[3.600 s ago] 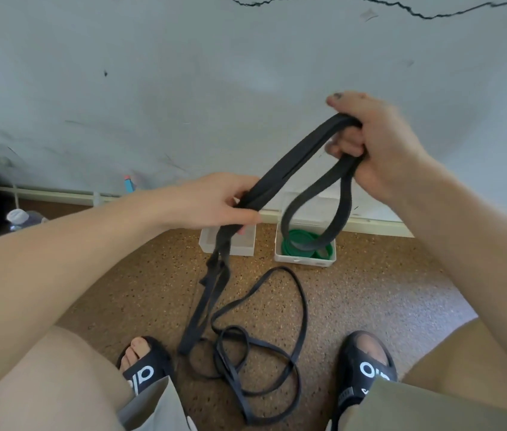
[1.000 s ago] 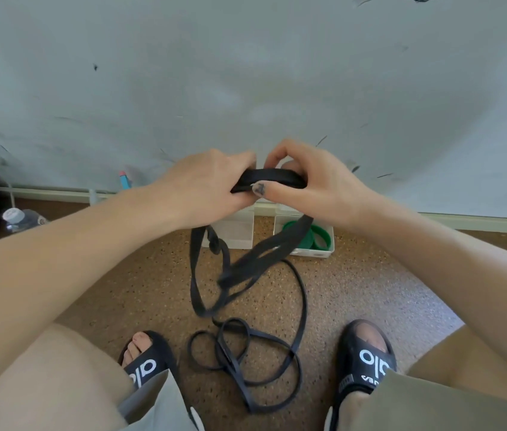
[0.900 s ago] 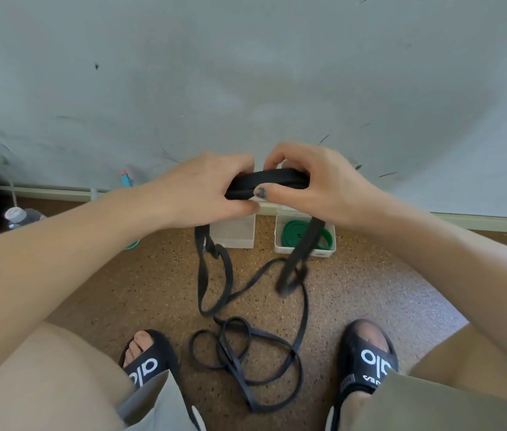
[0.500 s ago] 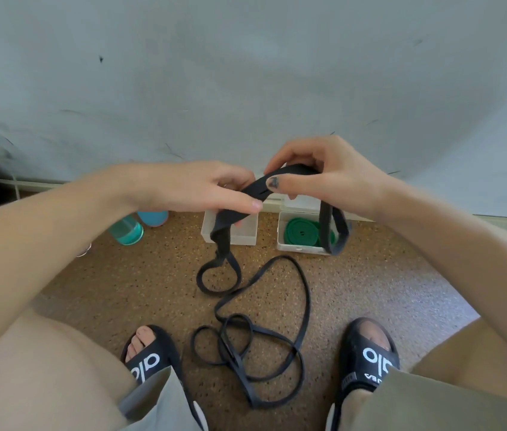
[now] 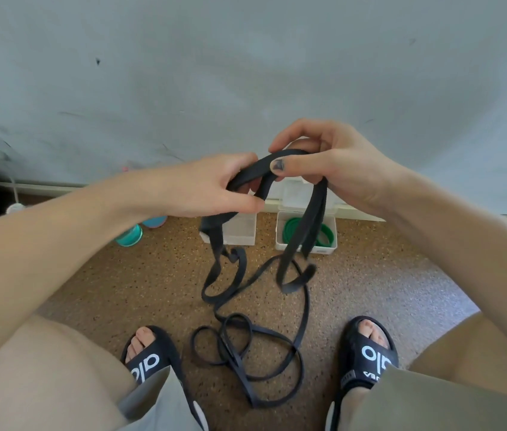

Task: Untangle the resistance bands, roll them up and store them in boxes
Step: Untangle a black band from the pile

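Here, in the head view, both hands are raised in front of the wall and share one black resistance band [image 5: 255, 174]. The left hand [image 5: 214, 188] pinches a flat stretch of it between thumb and curled fingers, while the right hand [image 5: 323, 160], just beside it, curls its fingers round a short loop and presses the thumb on top. From below the left hand a strand drops to the floor [image 5: 386, 290]; from below the right hand a doubled length hangs free, its folded end blurred, just above the floor. Beneath both hands, between the two sandalled feet, more black band [image 5: 246, 346] lies in crossed loops; whether it is the same band or a second one cannot be told. Beyond the hands, against the wall's foot, stand two white boxes: the left box [image 5: 236, 231] shows nothing inside from here, and the right box [image 5: 330, 241] holds a coiled green band [image 5: 292, 231]. The step looks like starting the roll of the black band, the untangling being only part done. The next move calls for turning the loop over itself while the left hand feeds slack, and the crossings on the floor may snag as it is drawn up.
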Tool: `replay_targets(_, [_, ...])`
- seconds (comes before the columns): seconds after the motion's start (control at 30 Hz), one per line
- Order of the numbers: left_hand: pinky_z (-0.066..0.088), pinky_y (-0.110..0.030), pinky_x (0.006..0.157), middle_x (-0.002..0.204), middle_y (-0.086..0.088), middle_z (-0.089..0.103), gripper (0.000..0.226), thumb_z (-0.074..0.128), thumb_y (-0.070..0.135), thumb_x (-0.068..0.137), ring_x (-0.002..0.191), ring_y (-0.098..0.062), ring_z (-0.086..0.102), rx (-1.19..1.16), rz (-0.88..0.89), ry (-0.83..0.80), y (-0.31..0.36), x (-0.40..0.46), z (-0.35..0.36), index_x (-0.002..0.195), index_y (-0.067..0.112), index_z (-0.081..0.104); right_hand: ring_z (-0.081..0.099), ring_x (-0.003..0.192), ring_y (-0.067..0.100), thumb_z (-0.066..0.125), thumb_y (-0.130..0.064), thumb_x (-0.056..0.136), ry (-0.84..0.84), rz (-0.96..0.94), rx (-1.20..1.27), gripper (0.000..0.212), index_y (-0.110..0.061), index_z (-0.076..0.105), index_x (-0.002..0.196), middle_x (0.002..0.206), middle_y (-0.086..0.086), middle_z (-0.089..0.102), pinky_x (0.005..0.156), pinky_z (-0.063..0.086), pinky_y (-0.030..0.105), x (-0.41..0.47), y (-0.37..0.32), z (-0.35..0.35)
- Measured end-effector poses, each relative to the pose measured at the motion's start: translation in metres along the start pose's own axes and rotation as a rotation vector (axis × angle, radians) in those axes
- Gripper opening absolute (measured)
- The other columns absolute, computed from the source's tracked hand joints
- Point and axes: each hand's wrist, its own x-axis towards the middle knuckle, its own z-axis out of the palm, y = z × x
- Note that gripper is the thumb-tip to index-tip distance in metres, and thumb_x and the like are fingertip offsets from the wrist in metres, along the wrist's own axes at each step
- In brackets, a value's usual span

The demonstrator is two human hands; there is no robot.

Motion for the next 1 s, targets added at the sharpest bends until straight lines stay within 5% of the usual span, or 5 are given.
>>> replay_targets(0.1, [0.038,-0.020,0.054,0.064,0.012,0.046,0.016,0.063,0.037,0.096,0.054,-0.002,0.045,0.056,0.026,-0.019,0.003,0.000,0.007,0.106,0.029,0.053,0.067,0.075,0.016,0.076,-0.002,0.086,0.018,-0.012,0.028,0.016,-0.014,0.069,0.094,0.083,0.009,0.076,0.057,0.039,0.017,0.000,0.001,0.000])
replay_targets(0.23, [0.047,-0.027,0.072,0.086,0.001,0.061,0.015,0.061,0.039,0.097,0.077,-0.011,0.057,0.026,0.018,-0.066,0.004,-0.001,0.018,0.100,0.025,0.056,0.058,0.080,0.026,0.078,-0.006,0.079,0.033,0.002,0.118,0.017,-0.013,0.070,0.092,0.078,0.007,0.074,0.057,0.030,0.025,0.000,0.002,0.001])
replay_targets(0.43, [0.038,-0.034,0.069,0.070,0.004,0.048,0.029,0.051,0.036,0.103,0.067,-0.014,0.047,-0.095,-0.100,-0.009,0.004,0.004,0.026,0.078,0.021,0.049,0.054,0.068,0.016,0.071,0.002,0.088,0.090,0.013,0.254,0.014,-0.011,0.066,0.089,0.075,0.009,0.070,0.056,0.027,0.025,0.001,-0.002,-0.003])
replay_targets(0.63, [0.054,-0.028,0.076,0.085,0.000,0.076,0.021,0.046,0.028,0.106,0.078,-0.010,0.069,-0.243,-0.101,-0.004,0.003,0.003,0.022,0.096,0.013,0.058,0.057,0.063,0.010,0.068,0.004,0.089,0.169,0.017,0.275,0.013,-0.009,0.064,0.090,0.072,0.004,0.068,0.055,0.028,0.024,0.001,-0.004,-0.009])
replay_targets(1.0, [0.051,-0.034,0.070,0.072,0.005,0.074,0.014,0.045,0.020,0.102,0.069,-0.011,0.066,-0.064,-0.157,0.008,-0.005,0.002,0.021,0.099,0.024,0.058,0.058,0.065,0.014,0.067,0.004,0.089,0.234,0.017,0.294,0.015,-0.010,0.065,0.084,0.071,0.002,0.068,0.055,0.028,0.024,0.001,-0.005,-0.020])
